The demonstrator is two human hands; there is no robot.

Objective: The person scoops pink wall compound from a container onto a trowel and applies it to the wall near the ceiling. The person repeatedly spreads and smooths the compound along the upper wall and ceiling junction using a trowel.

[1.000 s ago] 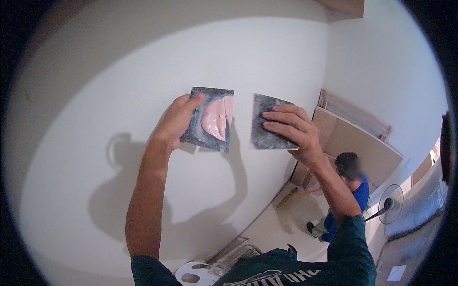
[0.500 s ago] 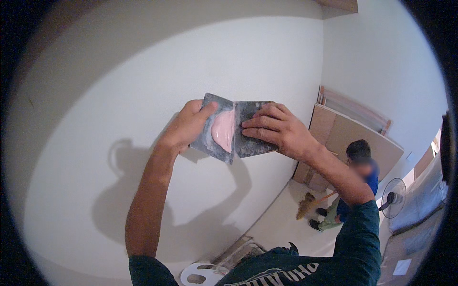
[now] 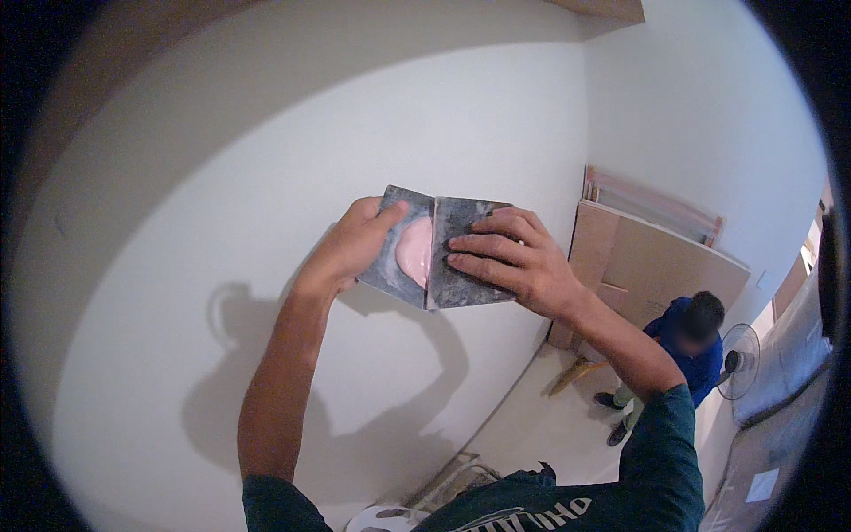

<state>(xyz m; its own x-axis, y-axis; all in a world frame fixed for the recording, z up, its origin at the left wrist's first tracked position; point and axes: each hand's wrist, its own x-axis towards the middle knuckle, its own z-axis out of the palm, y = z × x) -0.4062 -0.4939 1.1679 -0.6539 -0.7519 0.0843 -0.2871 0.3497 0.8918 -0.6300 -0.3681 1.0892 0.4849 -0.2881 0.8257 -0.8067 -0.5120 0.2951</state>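
Observation:
My left hand grips a grey, smeared metal scraper plate, its thumb on top. A glossy lump of pink paste lies on that plate along its inner edge. In my right hand is a second dark, smeared plate, three fingers spread over its face. The two plates meet edge to edge beside the paste, in front of a white wall that carries my shadow.
At lower right a person in blue stands near a broom. Cardboard panels lean on the wall, with a fan and wrapped bulky items beside them. A white perforated object sits at bottom.
My right hand has brought its plate leftward until it meets the other. Both hands are slightly lower in view. The person in blue has shifted rightward and bent their head.

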